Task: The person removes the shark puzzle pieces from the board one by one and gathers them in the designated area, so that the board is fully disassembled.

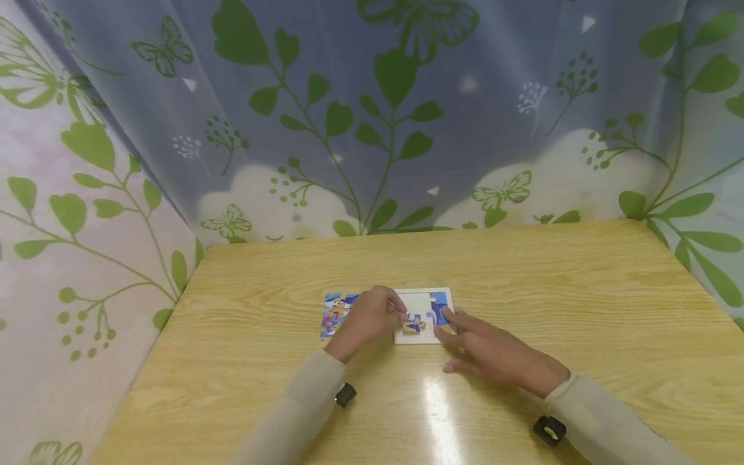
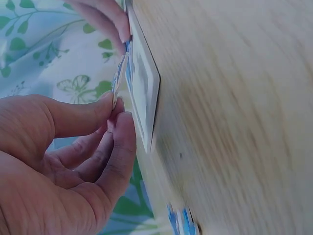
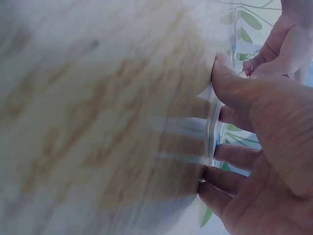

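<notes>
My left hand (image 1: 372,316) pinches a blue and tan jigsaw puzzle piece (image 1: 414,325) between thumb and fingertips, over the white puzzle tray (image 1: 415,301). Seen edge-on in the left wrist view, the piece (image 2: 117,83) tilts up from the fingertips. Blue picture pieces (image 1: 439,302) fill the tray's right side, and pale backing shows in its middle. At the tray's near right corner my right hand (image 1: 494,349) holds the edge. In the right wrist view its thumb (image 3: 225,81) and fingers (image 3: 237,155) meet the thin tray edge; the fingertips are partly hidden.
Left of the tray lies a patch of colourful puzzle pieces (image 1: 332,313), partly behind the left hand. Both rest on a wood-grain table (image 1: 261,278). A curtain (image 1: 325,129) with leaves and butterflies stands along the back and sides.
</notes>
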`<state>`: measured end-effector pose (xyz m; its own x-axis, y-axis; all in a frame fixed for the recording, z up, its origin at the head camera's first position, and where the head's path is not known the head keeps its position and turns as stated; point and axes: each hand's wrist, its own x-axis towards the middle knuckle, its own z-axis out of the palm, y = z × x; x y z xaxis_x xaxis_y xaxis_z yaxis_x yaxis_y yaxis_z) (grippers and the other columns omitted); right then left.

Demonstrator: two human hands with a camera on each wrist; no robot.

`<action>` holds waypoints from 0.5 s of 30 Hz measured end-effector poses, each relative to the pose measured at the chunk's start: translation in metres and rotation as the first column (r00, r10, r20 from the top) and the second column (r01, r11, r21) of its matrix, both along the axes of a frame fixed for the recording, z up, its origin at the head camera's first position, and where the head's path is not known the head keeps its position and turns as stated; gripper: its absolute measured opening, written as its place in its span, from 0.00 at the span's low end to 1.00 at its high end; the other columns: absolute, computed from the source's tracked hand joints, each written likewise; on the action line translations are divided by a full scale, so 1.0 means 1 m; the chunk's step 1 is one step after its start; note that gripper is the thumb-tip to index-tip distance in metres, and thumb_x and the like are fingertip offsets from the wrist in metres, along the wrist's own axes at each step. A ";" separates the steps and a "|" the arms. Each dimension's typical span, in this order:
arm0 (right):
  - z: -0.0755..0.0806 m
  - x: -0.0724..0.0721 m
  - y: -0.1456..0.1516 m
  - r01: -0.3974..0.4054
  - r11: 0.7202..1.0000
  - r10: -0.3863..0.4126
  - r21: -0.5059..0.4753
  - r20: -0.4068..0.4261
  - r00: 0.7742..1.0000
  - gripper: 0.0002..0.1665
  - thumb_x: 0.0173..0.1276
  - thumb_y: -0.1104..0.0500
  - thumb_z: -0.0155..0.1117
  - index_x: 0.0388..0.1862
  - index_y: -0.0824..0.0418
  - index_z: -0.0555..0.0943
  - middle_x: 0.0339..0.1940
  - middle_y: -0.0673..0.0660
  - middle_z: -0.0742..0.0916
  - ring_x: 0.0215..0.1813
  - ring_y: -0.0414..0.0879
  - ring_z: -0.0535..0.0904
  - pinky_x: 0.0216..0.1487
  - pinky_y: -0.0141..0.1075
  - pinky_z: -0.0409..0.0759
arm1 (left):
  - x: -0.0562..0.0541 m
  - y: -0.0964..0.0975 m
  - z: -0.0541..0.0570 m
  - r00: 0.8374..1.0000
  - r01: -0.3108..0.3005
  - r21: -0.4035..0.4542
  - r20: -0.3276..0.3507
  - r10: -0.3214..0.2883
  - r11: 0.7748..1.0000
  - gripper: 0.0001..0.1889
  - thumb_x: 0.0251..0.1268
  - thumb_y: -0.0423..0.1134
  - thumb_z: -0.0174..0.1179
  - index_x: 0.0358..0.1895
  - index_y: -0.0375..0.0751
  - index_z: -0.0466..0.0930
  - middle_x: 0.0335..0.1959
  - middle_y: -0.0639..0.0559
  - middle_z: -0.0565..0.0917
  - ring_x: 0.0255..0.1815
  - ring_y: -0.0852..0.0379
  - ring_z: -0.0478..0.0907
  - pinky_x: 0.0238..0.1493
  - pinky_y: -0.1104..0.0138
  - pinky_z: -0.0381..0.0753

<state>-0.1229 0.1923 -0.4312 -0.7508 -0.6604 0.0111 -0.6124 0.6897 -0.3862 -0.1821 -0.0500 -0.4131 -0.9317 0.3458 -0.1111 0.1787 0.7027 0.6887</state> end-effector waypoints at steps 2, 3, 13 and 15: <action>-0.001 0.000 0.000 -0.001 1.000 0.001 0.001 0.000 1.000 0.38 0.69 0.49 0.68 0.70 0.69 0.72 0.75 0.78 0.62 0.74 0.74 0.60 0.70 0.60 0.63 | 0.000 -0.006 0.001 1.000 0.003 -0.007 -0.006 -0.003 1.000 0.01 0.63 0.33 0.69 0.34 0.41 0.86 0.31 0.54 0.85 0.34 0.58 0.81 0.38 0.63 0.81; -0.001 0.000 0.000 -0.001 1.000 0.001 0.000 0.001 1.000 0.38 0.69 0.49 0.68 0.70 0.69 0.72 0.75 0.78 0.62 0.74 0.74 0.60 0.70 0.60 0.63 | 0.000 -0.009 0.002 1.000 0.003 -0.011 -0.010 -0.003 1.000 0.01 0.63 0.33 0.68 0.35 0.40 0.86 0.31 0.55 0.85 0.34 0.58 0.81 0.37 0.63 0.80; -0.002 0.000 0.001 0.003 1.000 -0.003 -0.007 0.015 1.000 0.38 0.69 0.50 0.68 0.71 0.69 0.71 0.75 0.78 0.61 0.75 0.74 0.59 0.71 0.61 0.62 | 0.005 -0.049 0.002 0.999 -0.037 0.004 -0.007 0.037 0.999 0.02 0.64 0.34 0.69 0.35 0.39 0.86 0.30 0.55 0.85 0.32 0.58 0.80 0.36 0.64 0.80; -0.001 0.000 0.001 0.004 1.000 -0.004 -0.010 0.017 1.000 0.38 0.69 0.50 0.68 0.71 0.70 0.71 0.75 0.78 0.61 0.75 0.74 0.59 0.70 0.61 0.63 | 0.006 -0.057 0.002 0.999 -0.045 0.002 -0.024 0.045 0.999 0.03 0.64 0.34 0.69 0.34 0.39 0.86 0.29 0.55 0.84 0.32 0.58 0.79 0.35 0.64 0.79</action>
<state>-0.1224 0.1928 -0.4325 -0.7534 -0.6576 0.0048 -0.6032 0.6881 -0.4032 -0.1758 -0.1068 -0.4111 -0.9486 0.3039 -0.0885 0.1634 0.7097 0.6853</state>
